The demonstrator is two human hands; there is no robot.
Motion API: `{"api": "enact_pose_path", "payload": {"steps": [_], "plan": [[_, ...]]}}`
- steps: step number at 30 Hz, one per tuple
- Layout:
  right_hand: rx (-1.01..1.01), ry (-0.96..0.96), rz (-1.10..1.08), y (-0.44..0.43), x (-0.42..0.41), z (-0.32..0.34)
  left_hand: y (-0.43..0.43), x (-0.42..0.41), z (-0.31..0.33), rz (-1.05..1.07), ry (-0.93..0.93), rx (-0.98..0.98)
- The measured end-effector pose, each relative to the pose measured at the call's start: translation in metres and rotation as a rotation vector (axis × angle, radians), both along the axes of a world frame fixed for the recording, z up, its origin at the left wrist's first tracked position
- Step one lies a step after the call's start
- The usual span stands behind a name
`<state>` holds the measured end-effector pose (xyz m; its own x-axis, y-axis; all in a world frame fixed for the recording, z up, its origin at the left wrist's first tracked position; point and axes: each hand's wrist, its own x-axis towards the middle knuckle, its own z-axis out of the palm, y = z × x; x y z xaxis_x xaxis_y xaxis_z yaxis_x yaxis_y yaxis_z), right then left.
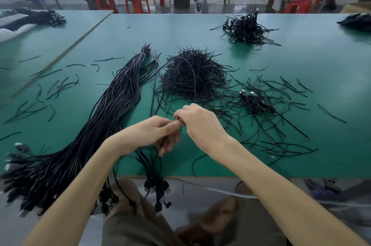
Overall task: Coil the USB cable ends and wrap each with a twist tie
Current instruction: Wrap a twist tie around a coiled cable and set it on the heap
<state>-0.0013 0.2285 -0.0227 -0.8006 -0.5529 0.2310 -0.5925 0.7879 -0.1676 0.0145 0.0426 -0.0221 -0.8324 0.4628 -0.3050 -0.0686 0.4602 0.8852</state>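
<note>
**Hands meet over a clutch of black cables**

The two hands are together at the front of the matte green surface (301, 61), fingertips touching. The left hand (158, 135) curls round a cluster of thin, glossy black USB cables (150, 163), which droop from it over the surface's front edge. Their boxy connectors (158, 187) dangle below. The right hand (200, 123) pinches a thin black strand (177, 118) right at the left thumb; whether it is a tie or a cable end is too small to tell.

To the left lies a long, thick bundle of cables (96, 125), straight and rope-like, bound near its far end with pale ties. Beyond the hands sits a bristly, dome-shaped heap of twist ties (192, 77), wiry and dark. To the right, among scattered loose ties (281, 89), rest two coiled cables (255, 101) with silver plugs. A spiky pile of bundled cables (247, 29) sits farther back. Red plastic stools (138, 4) stand behind the surface.
</note>
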Motion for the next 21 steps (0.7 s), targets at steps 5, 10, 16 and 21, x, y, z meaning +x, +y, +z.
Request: {"api": "enact_pose_path", "payload": {"steps": [5, 10, 16, 21], "plan": [[-0.135, -0.018, -0.021, -0.016, -0.003, 0.007, -0.022, 0.012, -0.007, -0.205, -0.046, -0.079], [-0.168, 0.002, 0.006, -0.049, -0.005, 0.014, -0.047, 0.018, -0.006, -0.191, -0.073, 0.136], [-0.287, -0.086, -0.069, -0.056, -0.013, 0.018, -0.040, -0.004, 0.010, 0.299, 0.029, 0.430], [-0.389, -0.107, -0.110, -0.036, -0.013, 0.013, -0.018, -0.014, 0.005, 0.311, 0.067, 0.253]]}}
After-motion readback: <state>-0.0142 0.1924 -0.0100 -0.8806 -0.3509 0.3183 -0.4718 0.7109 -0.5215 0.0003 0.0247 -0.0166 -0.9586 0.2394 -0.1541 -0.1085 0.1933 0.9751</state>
